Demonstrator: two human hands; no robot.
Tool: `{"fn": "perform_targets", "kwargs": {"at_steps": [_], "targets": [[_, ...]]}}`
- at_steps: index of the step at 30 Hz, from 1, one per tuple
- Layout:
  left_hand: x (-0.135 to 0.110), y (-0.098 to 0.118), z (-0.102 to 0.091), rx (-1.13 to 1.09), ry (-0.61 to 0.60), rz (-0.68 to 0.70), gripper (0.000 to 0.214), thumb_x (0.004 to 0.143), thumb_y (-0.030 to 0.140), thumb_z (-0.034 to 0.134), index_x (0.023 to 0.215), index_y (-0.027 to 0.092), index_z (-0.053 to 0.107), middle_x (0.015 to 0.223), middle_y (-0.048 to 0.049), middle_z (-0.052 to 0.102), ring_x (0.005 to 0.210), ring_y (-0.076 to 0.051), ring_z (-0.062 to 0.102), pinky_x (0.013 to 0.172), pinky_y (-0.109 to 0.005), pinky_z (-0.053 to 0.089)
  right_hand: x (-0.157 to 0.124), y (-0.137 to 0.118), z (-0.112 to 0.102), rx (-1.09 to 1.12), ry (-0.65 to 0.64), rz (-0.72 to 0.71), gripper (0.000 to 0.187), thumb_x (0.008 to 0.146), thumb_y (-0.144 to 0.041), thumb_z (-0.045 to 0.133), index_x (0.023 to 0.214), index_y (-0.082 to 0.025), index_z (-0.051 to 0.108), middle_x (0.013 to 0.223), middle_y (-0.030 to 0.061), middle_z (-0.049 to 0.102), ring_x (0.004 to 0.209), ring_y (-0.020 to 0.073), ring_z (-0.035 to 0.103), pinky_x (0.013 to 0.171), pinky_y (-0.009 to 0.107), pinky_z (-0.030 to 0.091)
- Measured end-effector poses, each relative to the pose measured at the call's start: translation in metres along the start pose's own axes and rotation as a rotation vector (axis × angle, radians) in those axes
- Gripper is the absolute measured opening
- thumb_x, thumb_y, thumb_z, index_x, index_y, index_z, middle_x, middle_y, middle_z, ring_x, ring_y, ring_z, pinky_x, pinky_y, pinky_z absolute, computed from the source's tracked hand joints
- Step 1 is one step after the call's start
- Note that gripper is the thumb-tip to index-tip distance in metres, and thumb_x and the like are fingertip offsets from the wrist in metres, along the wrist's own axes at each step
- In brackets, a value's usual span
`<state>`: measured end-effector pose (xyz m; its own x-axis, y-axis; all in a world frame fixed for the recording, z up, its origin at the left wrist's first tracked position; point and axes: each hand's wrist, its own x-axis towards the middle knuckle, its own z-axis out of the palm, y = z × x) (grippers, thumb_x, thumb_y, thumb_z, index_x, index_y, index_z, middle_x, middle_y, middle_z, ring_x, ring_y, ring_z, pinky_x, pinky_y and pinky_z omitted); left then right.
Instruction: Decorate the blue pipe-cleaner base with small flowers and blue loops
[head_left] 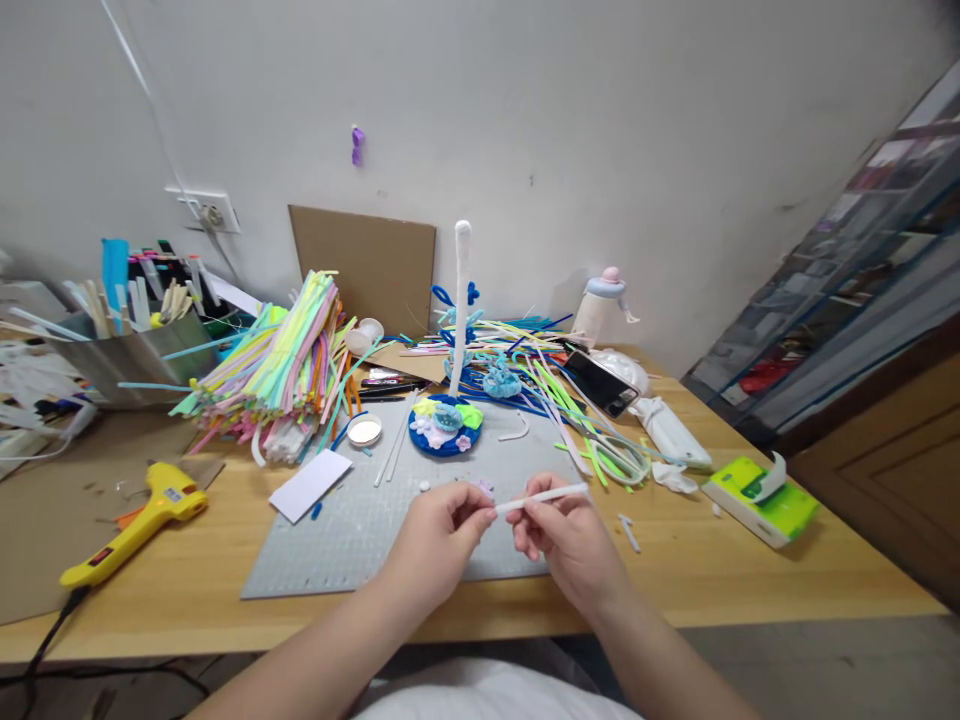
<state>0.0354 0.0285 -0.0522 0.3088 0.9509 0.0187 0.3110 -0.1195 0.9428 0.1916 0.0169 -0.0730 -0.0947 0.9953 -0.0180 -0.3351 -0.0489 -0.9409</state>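
Between my two hands a white pipe cleaner (553,494) is held nearly level above the grey cutting mat (300,565). My left hand (442,530) pinches its left end between thumb and forefinger. Around its middle, the thumb and fingers of my right hand (566,535) are closed, and the right end sticks out past them. Behind my hands stands a round blue base (442,446) with yellow, green, pink and light-blue fuzzy pieces on it. A thick white upright stick (462,300) rises from behind that base. To its right lies a short bent white piece (516,430).
A yellow glue gun (142,520) lies at left, near a big bundle of coloured pipe cleaners (277,360). A white card (310,485) and a small round dish (364,430) are on the mat. Scissors (615,455), a phone (600,382) and a green tissue pack (761,500) lie at right.
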Motion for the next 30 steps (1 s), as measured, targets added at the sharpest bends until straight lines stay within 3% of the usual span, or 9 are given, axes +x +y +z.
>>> {"fn": "perform_targets", "kwargs": {"at_steps": [2, 5, 6, 8, 11, 14, 21, 26, 30], "targets": [[0.000, -0.004, -0.004, 0.038, 0.033, -0.017, 0.016, 0.076, 0.029, 0.052, 0.072, 0.016, 0.059, 0.063, 0.0001, 0.057, 0.057, -0.012, 0.048, 0.054, -0.023, 0.036, -0.001, 0.002, -0.003, -0.130, 0.103, -0.139, 0.015, 0.078, -0.027, 0.053, 0.088, -0.019, 0.045, 0.081, 0.0064, 0.062, 0.059, 0.0144, 0.057, 0.045, 0.024, 0.041], [-0.001, -0.006, -0.009, 0.127, 0.064, 0.005, 0.017, 0.077, 0.029, 0.050, 0.072, 0.017, 0.060, 0.064, -0.0007, 0.058, 0.060, -0.013, 0.050, 0.057, -0.024, 0.037, -0.006, -0.003, -0.006, -0.575, 0.380, -0.588, 0.029, 0.077, -0.024, 0.055, 0.105, -0.023, 0.046, 0.106, 0.0097, 0.055, 0.092, 0.0221, 0.054, 0.076, 0.039, 0.043], [-0.002, -0.006, -0.010, 0.143, 0.068, 0.019, 0.017, 0.078, 0.029, 0.050, 0.072, 0.017, 0.060, 0.065, -0.0008, 0.059, 0.062, -0.014, 0.051, 0.058, -0.024, 0.037, -0.008, -0.007, -0.005, -0.785, 0.390, -0.717, 0.032, 0.076, -0.024, 0.057, 0.106, -0.024, 0.048, 0.109, 0.0095, 0.054, 0.100, 0.0242, 0.051, 0.086, 0.044, 0.036], [-0.003, -0.005, -0.011, 0.145, 0.065, 0.037, 0.016, 0.078, 0.029, 0.049, 0.072, 0.017, 0.060, 0.067, -0.0009, 0.059, 0.063, -0.014, 0.052, 0.059, -0.024, 0.038, -0.011, -0.013, -0.002, -1.161, 0.228, -0.824, 0.026, 0.076, -0.022, 0.059, 0.101, -0.027, 0.056, 0.107, 0.0071, 0.058, 0.104, 0.0253, 0.049, 0.094, 0.047, 0.021], [-0.004, -0.006, -0.011, 0.109, 0.076, 0.033, 0.016, 0.077, 0.030, 0.050, 0.073, 0.017, 0.059, 0.066, -0.0004, 0.058, 0.061, -0.013, 0.051, 0.058, -0.024, 0.038, -0.010, -0.018, 0.003, -1.372, 0.048, -0.787, 0.013, 0.082, -0.018, 0.053, 0.090, -0.027, 0.060, 0.091, 0.0025, 0.065, 0.091, 0.0201, 0.053, 0.090, 0.043, 0.019], [-0.004, -0.010, -0.010, 0.020, 0.048, -0.004, 0.016, 0.076, 0.029, 0.051, 0.071, 0.016, 0.058, 0.062, 0.0010, 0.054, 0.058, -0.012, 0.048, 0.055, -0.022, 0.037, -0.006, -0.017, 0.004, -1.391, -0.005, -0.733, 0.014, 0.084, -0.015, 0.048, 0.086, -0.024, 0.060, 0.081, 0.0008, 0.065, 0.080, 0.0163, 0.054, 0.083, 0.038, 0.022], [-0.001, -0.019, -0.012, -0.061, 0.032, -0.042, 0.011, 0.070, 0.025, 0.054, 0.068, 0.015, 0.056, 0.058, 0.0033, 0.049, 0.054, -0.009, 0.044, 0.052, -0.020, 0.034, -0.008, -0.020, 0.000, -1.345, -0.091, -0.743, 0.018, 0.083, -0.012, 0.049, 0.086, -0.025, 0.061, 0.078, -0.0010, 0.065, 0.078, 0.0155, 0.053, 0.079, 0.037, 0.021], [-0.003, -0.008, -0.011, -0.245, -0.182, -0.085, 0.012, 0.068, 0.027, 0.056, 0.066, 0.015, 0.052, 0.055, 0.0049, 0.045, 0.049, -0.007, 0.038, 0.047, -0.019, 0.029, -0.001, -0.013, 0.004, -1.093, -0.059, -0.653, 0.011, 0.082, -0.018, 0.051, 0.080, -0.022, 0.061, 0.067, -0.0014, 0.064, 0.064, 0.0128, 0.053, 0.073, 0.032, 0.029], [-0.002, 0.003, -0.013, -0.197, -0.035, 0.041, 0.010, 0.072, 0.025, 0.053, 0.069, 0.015, 0.052, 0.062, 0.0022, 0.050, 0.057, -0.009, 0.044, 0.054, -0.021, 0.036, -0.003, -0.006, 0.015, -1.061, -0.056, -0.603, 0.012, 0.081, -0.016, 0.049, 0.075, -0.019, 0.059, 0.061, -0.0010, 0.060, 0.058, 0.0128, 0.050, 0.066, 0.029, 0.031]]}}
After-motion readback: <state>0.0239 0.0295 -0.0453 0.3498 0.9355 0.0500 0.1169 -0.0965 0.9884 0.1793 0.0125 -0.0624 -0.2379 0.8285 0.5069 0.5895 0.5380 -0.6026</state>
